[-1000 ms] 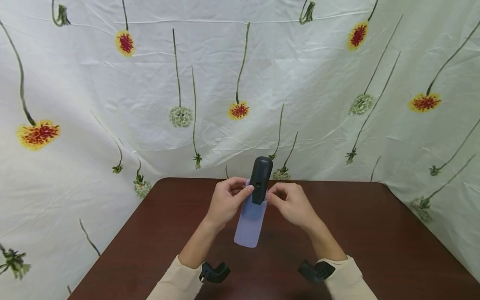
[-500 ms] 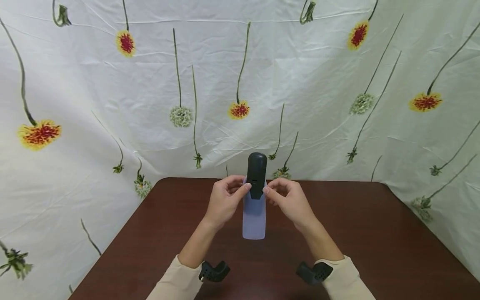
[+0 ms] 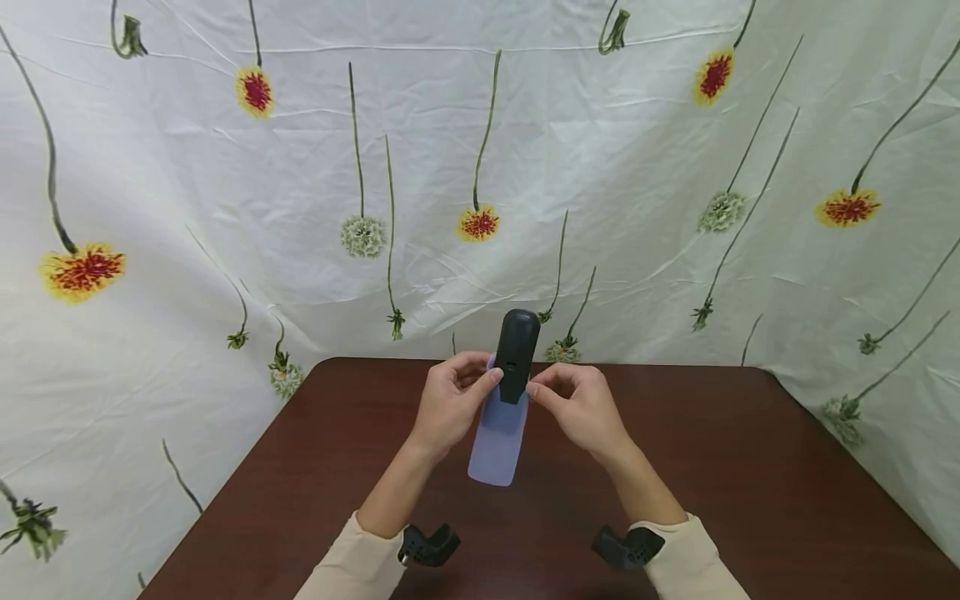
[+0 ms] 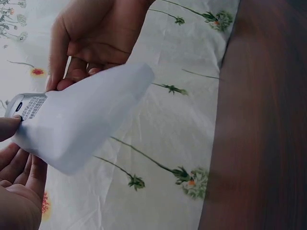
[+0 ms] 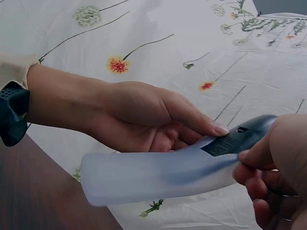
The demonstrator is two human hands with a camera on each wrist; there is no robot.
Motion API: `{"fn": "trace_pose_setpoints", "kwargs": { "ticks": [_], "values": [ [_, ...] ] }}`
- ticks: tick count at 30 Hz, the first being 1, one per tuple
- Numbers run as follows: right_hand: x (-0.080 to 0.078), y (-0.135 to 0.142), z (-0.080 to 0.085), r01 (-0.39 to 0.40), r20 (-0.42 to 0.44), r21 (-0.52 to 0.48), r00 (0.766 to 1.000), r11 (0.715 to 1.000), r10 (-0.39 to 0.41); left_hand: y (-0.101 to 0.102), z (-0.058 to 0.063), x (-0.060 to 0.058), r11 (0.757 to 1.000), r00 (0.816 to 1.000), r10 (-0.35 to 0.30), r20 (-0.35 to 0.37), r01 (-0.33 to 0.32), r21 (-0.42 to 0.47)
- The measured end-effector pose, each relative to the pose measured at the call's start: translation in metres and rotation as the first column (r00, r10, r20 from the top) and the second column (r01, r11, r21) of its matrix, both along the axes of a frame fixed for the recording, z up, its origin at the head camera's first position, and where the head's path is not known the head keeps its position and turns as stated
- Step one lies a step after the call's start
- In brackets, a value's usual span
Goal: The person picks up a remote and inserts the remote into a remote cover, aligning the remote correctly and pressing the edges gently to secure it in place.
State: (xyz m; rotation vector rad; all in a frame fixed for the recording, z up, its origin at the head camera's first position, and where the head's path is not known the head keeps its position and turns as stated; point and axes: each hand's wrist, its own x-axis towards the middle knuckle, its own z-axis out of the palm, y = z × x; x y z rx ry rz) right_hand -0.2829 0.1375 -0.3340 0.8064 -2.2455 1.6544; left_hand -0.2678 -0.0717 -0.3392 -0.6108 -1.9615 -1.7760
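Observation:
A black remote control (image 3: 519,346) with a rounded top end sticks out of a pale purple translucent sleeve (image 3: 497,446). The dark shape of its lower part shows through the sleeve in the right wrist view. My left hand (image 3: 448,402) grips both at the sleeve's mouth, thumb on the remote control's back, fingers behind. On the opposite side, my right hand (image 3: 581,408) pinches the sleeve's edge between thumb and forefinger. A printed label and a small slot on the remote control (image 5: 237,136) face up beside the left thumb. The sleeve's loose end hangs down, tilted to the left.
Both hands are over a dark brown wooden table (image 3: 345,467). Behind it hangs a white cloth (image 3: 420,150) printed with flowers. Black wrist devices (image 3: 429,545) sit at both cream sleeve cuffs.
The remote control and its sleeve swung from tilted to nearly upright, then back to a tilt with the lower end leftward. My right hand has shifted slightly left. The left keeps its grip.

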Motion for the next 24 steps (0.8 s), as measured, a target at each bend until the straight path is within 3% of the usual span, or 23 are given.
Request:
{"fn": "trace_pose_setpoints", "kwargs": {
  "ticks": [5,8,14,19,24],
  "values": [
    [0.0027,-0.0055,-0.0006,0.084,-0.047,-0.038,0.995,0.996,-0.086,-0.0008,-0.0004,0.0004,0.996,0.999,0.031,-0.033,-0.034,-0.086],
    [0.0024,-0.0082,-0.0025,0.086,-0.040,-0.049,0.995,0.995,-0.088,-0.0020,0.0003,0.0006,0.995,0.998,0.041,-0.042,-0.044,-0.088],
    [-0.0019,-0.0066,-0.0044,0.011,0.045,-0.075,0.999,0.997,-0.008,-0.0050,0.0004,0.0005,0.999,0.999,0.004,-0.033,-0.006,-0.044],
    [-0.0048,-0.0019,-0.0024,-0.092,0.175,-0.100,0.978,0.991,0.109,-0.0042,0.0003,0.0017,0.999,0.999,-0.031,-0.031,0.031,-0.018],
    [-0.0050,0.0004,-0.0017,-0.149,0.166,-0.069,0.973,0.986,0.159,-0.0021,0.0002,0.0035,0.997,0.997,-0.049,-0.054,0.046,-0.064]
  ]
}}
